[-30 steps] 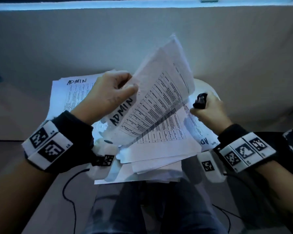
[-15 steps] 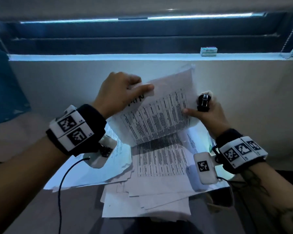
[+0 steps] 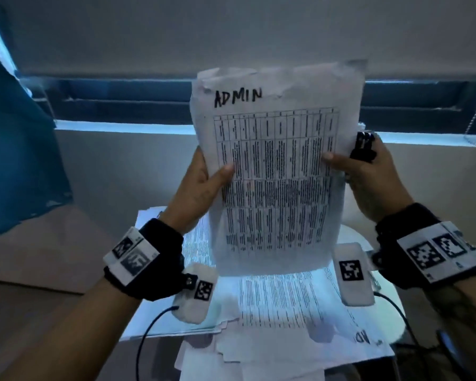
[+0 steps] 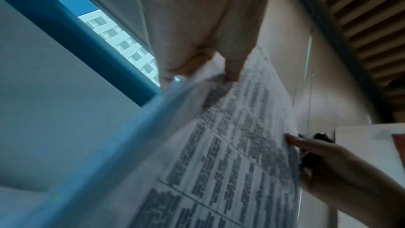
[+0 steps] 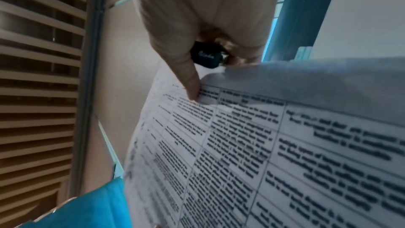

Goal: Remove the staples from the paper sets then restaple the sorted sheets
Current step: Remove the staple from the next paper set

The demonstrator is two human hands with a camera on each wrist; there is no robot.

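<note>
Both hands pinch a white printed paper set marked "ADMIN" (image 3: pixel 275 171) upright: left hand (image 3: pixel 197 188) on its left edge, right hand (image 3: pixel 368 174) on its right, also gripping a small black staple remover (image 3: pixel 363 147).

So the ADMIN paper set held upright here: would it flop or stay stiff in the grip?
Probably floppy: the ADMIN paper set has a curled, ragged top edge though both hands, left and right, pinch its sides. Likely light, since thumbs and fingers alone carry it. Its sheets may fan apart; layered edges show in the left wrist view.
</note>
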